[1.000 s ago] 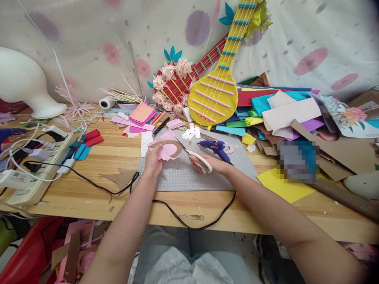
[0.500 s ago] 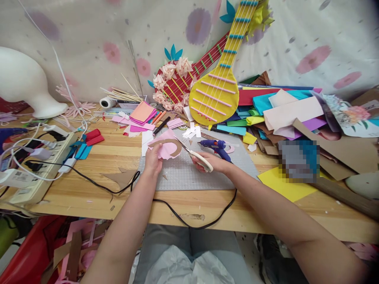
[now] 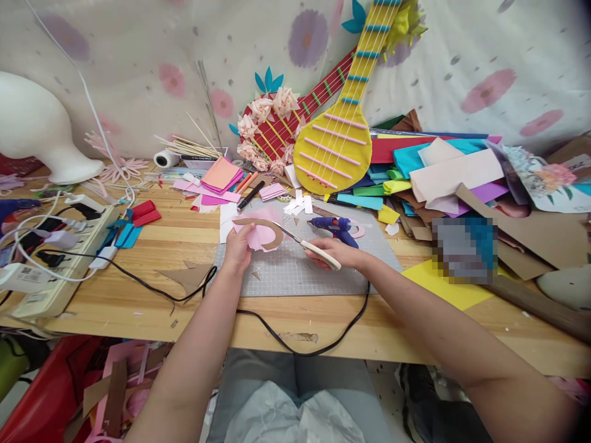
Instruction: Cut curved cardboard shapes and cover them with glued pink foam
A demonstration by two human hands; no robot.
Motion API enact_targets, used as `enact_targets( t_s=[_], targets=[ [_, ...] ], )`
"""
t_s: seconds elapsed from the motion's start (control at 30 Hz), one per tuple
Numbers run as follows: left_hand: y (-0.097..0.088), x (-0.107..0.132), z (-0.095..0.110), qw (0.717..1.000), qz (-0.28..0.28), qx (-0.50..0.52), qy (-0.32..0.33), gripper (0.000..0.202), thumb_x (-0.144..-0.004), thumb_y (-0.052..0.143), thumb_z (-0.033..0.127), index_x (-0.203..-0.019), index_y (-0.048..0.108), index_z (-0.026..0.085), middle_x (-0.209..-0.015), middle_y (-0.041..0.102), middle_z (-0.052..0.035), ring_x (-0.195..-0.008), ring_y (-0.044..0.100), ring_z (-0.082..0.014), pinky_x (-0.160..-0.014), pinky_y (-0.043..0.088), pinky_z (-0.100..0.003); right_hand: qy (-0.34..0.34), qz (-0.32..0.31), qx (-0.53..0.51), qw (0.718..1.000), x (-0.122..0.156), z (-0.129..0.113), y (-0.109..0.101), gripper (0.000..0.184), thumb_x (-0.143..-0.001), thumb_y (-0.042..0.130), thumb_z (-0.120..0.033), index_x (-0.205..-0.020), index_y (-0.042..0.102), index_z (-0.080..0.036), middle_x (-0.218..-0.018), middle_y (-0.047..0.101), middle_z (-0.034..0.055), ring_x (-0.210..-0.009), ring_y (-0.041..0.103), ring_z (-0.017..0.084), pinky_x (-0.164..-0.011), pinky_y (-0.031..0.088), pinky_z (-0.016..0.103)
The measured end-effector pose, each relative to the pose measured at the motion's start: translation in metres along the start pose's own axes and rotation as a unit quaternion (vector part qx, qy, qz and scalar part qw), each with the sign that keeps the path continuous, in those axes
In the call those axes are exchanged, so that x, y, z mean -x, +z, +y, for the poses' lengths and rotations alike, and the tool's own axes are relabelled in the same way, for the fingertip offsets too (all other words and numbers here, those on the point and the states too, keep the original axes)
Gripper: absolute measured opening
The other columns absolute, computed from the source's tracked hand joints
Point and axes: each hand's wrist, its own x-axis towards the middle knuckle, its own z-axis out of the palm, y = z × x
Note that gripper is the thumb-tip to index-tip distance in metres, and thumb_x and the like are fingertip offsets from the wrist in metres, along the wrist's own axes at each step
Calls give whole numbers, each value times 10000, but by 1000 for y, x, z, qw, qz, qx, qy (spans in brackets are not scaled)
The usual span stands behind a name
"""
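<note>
My left hand (image 3: 239, 247) is closed on the left edge of a pink sheet (image 3: 261, 236) with a curved brown cardboard strip (image 3: 274, 234) against it. The sheet's lower edge looks jagged. In my right hand (image 3: 333, 252) is a pair of scissors (image 3: 322, 253) with cream handles, its blades pointing left toward the sheet's upper right edge. Whether the blades touch the paper I cannot tell. Both hands are above a grey cutting mat (image 3: 295, 280). Just beyond my right hand lies a blue glue gun (image 3: 335, 225).
Yellow (image 3: 333, 151) and red (image 3: 273, 136) paper instruments lean at the back. Coloured sheets and cardboard (image 3: 519, 237) are piled on the right. On the left are a power strip (image 3: 69, 271) and a white head form (image 3: 44, 129). A black cord (image 3: 277, 338) loops across the table front.
My right hand and the scissors have shifted slightly right, away from the pink sheet. My left hand has stayed nearly in place, with the sheet tilted a little.
</note>
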Motion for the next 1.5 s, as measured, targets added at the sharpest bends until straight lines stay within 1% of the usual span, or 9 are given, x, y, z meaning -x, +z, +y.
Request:
enact_targets(
  t_s=[0.13,0.23,0.43,0.57,0.73,0.9,1.03,1.27,1.5],
  targets=[
    [0,0,0,1000,-1,-12,-5,292,-521,719,170,-794,619,146,-713,652,-1,-638,601,-135,-607,450,-247,2,4,21,1000,5,-2,-1,401,-737,576,-555,-725,443,-177,-503,411,-68,-414,365,50,-386,283,196],
    [0,2,0,1000,-4,-21,-14,307,-516,732,185,-801,626,145,-710,657,-5,-631,600,-136,-593,446,-242,6,3,6,1000,5,-1,-1,405,-737,579,-553,-704,424,-181,-514,408,-63,-422,371,53,-389,284,200],
    [3,7,-5,997,-58,-39,-29,341,-505,765,221,-808,639,129,-736,668,-28,-650,608,-142,-628,463,-254,-17,-7,-25,1000,0,-3,1,390,-760,556,-541,-707,409,-184,-549,412,-53,-462,386,60,-415,282,206],
    [4,9,-8,996,-74,-34,-35,338,-508,765,227,-810,641,140,-753,673,-31,-671,613,-146,-642,468,-257,-15,-16,-43,999,-2,-4,1,364,-769,558,-514,-719,406,-187,-561,406,-56,-474,383,62,-427,276,211],
    [5,9,-7,997,-67,-23,-40,325,-510,762,209,-803,637,140,-764,671,-34,-670,613,-148,-659,460,-269,-26,-39,-40,998,-3,-4,-1,352,-763,580,-484,-717,403,-184,-569,394,-58,-480,373,63,-433,267,213],
    [6,10,-4,997,-60,-17,-48,322,-507,764,180,-798,631,141,-772,674,-40,-681,622,-160,-685,461,-282,-9,-22,-41,999,-3,-5,0,369,-731,610,-499,-752,413,-188,-554,380,-71,-455,361,59,-414,263,207],
    [6,9,-4,997,-59,-22,-42,331,-498,767,192,-797,635,142,-770,676,-39,-703,628,-171,-710,466,-298,0,-2,-19,1000,-3,-4,-1,385,-711,625,-514,-753,433,-183,-543,384,-73,-445,365,54,-396,273,197],
    [3,8,-7,996,-73,-36,-37,315,-493,766,216,-770,637,141,-760,678,-38,-686,620,-159,-660,466,-269,14,-7,26,1000,2,-3,-8,391,-713,612,-536,-730,460,-177,-520,381,-70,-435,358,54,-396,290,198],
    [3,10,-4,994,-74,-53,-56,343,-464,779,215,-761,629,130,-729,670,-45,-649,614,-166,-667,457,-298,1,-15,59,998,6,1,-14,380,-733,585,-537,-699,468,-177,-520,418,-57,-428,386,65,-397,308,208]
  ],
)
